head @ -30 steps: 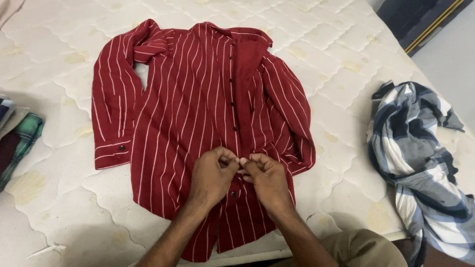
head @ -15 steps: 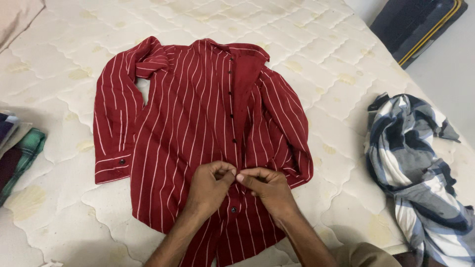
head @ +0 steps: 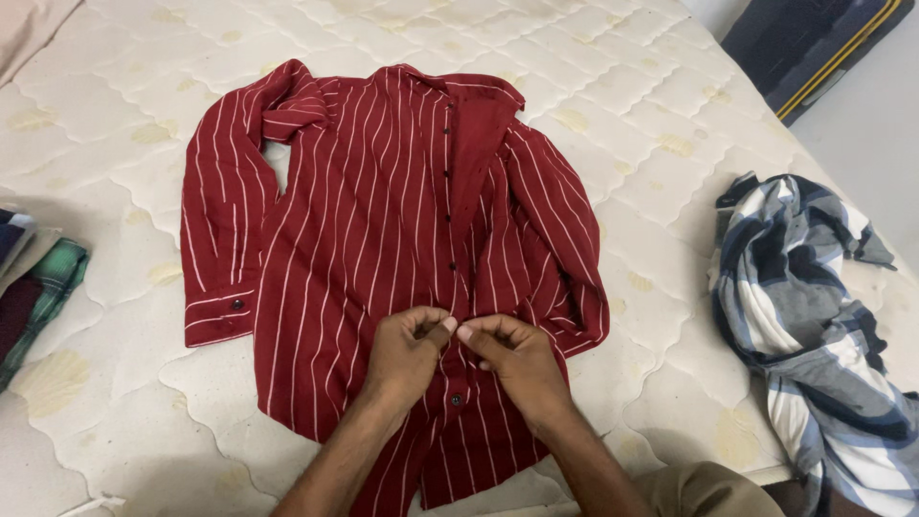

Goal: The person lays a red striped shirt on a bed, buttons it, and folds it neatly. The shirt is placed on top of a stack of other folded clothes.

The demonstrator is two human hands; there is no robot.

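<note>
The left hand (head: 407, 352) and the right hand (head: 517, 359) meet fingertip to fingertip low on the front of a dark red shirt with thin white stripes (head: 383, 249); both are pinched shut on the shirt's button strip, thumbs against forefingers. Just below the hands one dark button (head: 456, 399) shows on the strip, and a row of buttons runs away from them toward the open collar. The shirt lies flat, front up, on a cream quilted mattress (head: 651, 144). Out beyond the left hand its sleeve is bent back with the cuff (head: 220, 311) pointing toward the person. Well off to the right of the right hand lies a crumpled blue, white and grey striped garment (head: 814, 316). Far left of the left hand, at the mattress edge, sits a stack of folded checked clothes (head: 33, 287).
</note>
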